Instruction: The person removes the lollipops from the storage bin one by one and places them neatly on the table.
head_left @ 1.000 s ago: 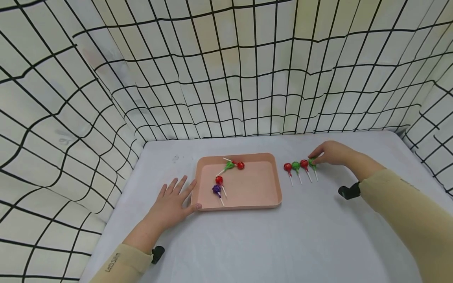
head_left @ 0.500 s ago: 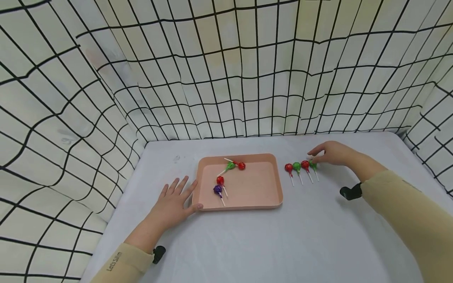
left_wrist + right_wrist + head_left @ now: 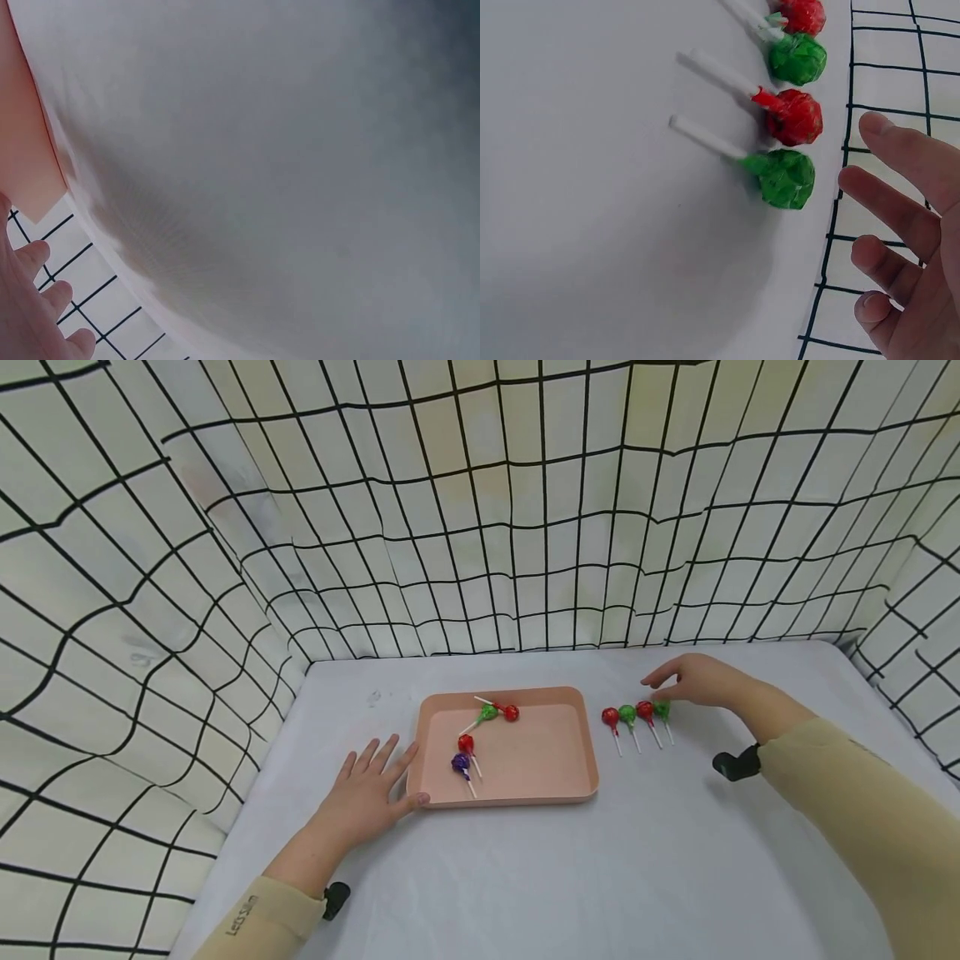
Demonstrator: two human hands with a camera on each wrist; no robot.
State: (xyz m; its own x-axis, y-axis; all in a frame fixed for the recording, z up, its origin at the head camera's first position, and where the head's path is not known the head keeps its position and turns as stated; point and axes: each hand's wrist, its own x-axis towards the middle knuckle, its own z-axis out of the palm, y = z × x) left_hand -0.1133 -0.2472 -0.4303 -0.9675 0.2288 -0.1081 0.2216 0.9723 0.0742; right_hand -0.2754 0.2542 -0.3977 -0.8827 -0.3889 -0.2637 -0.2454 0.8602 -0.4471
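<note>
The tray [image 3: 540, 760] is pink. Four red lollipops [image 3: 611, 717], three green lollipops [image 3: 627, 713] and one purple lollipop [image 3: 461, 762] have white sticks [image 3: 707, 138]. The surface [image 3: 570, 877] is white, the backdrop [image 3: 562, 485] white with black grid, the sleeves [image 3: 847, 810] beige.

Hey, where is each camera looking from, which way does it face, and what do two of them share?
Head: worn on the head, facing forward and down over the tray and row of lollipops; left hand, right hand and both sleeves show.
Left wrist: worn on that wrist, facing mostly white table; part of the left hand shows lower left.
Right wrist: worn on that wrist, facing the row of lollipops; part of the right hand shows at right.
Shared: head and right wrist both show that row and the right hand.
</note>
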